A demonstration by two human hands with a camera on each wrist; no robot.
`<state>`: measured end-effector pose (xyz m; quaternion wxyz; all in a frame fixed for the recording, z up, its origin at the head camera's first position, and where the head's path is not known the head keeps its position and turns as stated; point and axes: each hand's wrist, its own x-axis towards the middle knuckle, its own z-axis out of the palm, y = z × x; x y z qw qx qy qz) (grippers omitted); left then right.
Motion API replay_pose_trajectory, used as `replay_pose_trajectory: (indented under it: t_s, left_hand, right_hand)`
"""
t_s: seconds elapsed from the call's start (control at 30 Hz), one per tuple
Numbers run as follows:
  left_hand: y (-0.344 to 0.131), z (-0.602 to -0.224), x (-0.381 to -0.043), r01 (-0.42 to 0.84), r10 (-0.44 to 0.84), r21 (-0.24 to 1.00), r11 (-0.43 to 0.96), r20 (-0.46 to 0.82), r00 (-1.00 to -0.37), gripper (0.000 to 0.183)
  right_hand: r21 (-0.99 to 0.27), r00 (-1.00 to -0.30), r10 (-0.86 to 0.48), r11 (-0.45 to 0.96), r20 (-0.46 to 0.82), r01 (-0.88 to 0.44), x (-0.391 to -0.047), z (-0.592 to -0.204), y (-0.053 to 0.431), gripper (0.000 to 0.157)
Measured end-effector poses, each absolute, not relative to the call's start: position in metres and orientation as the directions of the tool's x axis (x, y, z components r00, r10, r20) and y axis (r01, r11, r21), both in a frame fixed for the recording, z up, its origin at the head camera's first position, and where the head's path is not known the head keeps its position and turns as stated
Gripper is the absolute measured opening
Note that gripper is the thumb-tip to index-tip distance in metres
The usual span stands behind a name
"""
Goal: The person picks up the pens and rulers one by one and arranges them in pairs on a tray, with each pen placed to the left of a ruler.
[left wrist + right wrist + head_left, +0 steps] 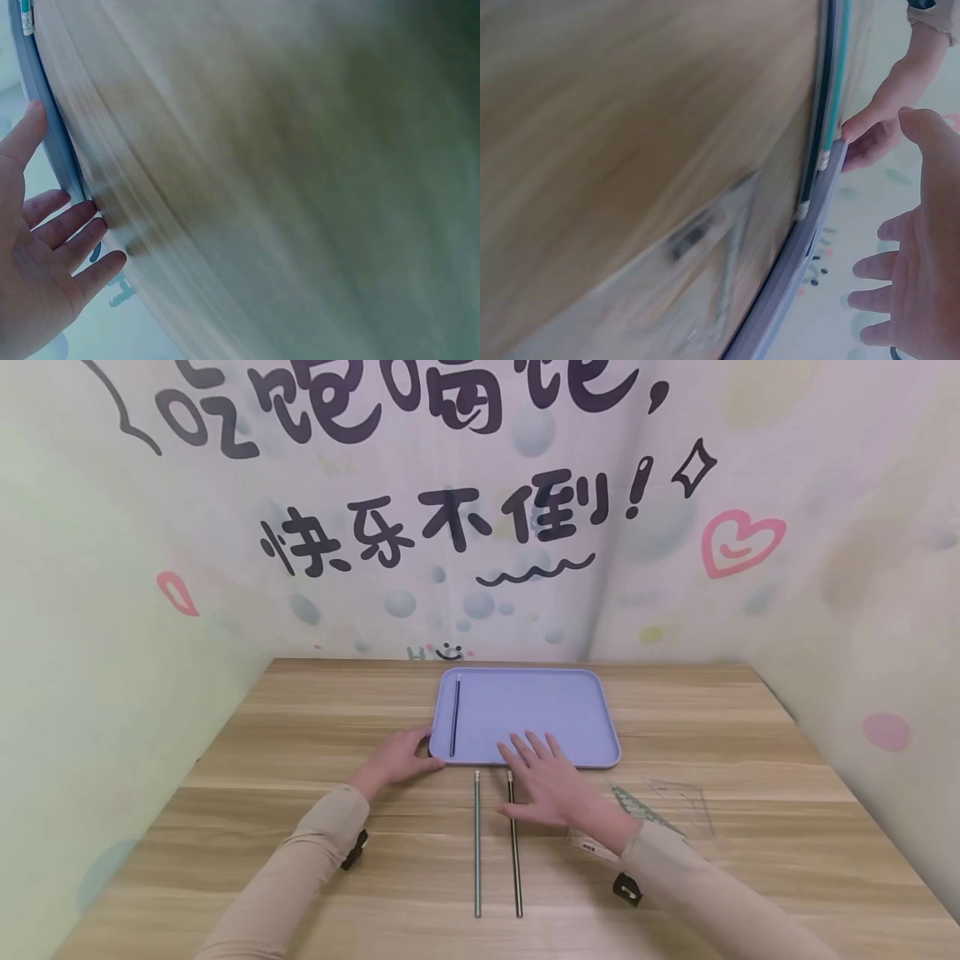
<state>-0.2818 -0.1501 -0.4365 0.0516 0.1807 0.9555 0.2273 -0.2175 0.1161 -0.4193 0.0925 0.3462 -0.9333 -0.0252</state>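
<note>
My left hand [399, 758] touches the near left corner of a lilac tray [536, 714], its fingers spread along the corner. In the left wrist view the thumb lies at the tray's edge. Inside the tray, a dark pencil [455, 717] lies along the left side. My right hand [546, 785], fingers spread, is held over the tray's front edge, above the end of a black pencil [515, 860]. Beside that pencil lies a green pencil [477, 852]. Both have their eraser ends toward the tray.
Clear plastic drawing rulers lie on the wooden table [780, 877] right of the pencils, partly under my right forearm; a triangular one [641, 806] has a green scale. A patterned wall sheet [450, 602] with large writing stands behind the table.
</note>
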Motion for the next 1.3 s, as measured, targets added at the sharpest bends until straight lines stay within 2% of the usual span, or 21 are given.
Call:
replay_pose_trajectory:
  t_s: [0.57, 0.87, 1.3]
  left_hand:
    - [-0.148, -0.435, -0.28, 0.312, 0.36, 0.433, 0.846, -0.031, -0.932, 0.067]
    - [-0.148, -0.433, -0.28, 0.306, 0.357, 0.436, 0.846, -0.037, -0.933, 0.067]
    - [-0.147, -0.434, -0.28, 0.334, 0.379, 0.442, 0.833, -0.015, -0.925, 0.066]
  right_hand:
    - [0.097, -0.75, -0.634, 0.772, 0.188, -0.628, -0.201, -0.417, 0.144, 0.086]
    - [-0.003, -0.792, -0.585, 0.804, 0.174, -0.595, -0.204, -0.405, 0.148, 0.087]
    - [-0.031, -0.793, -0.588, 0.8, 0.162, -0.6, -0.194, -0.414, 0.161, 0.091]
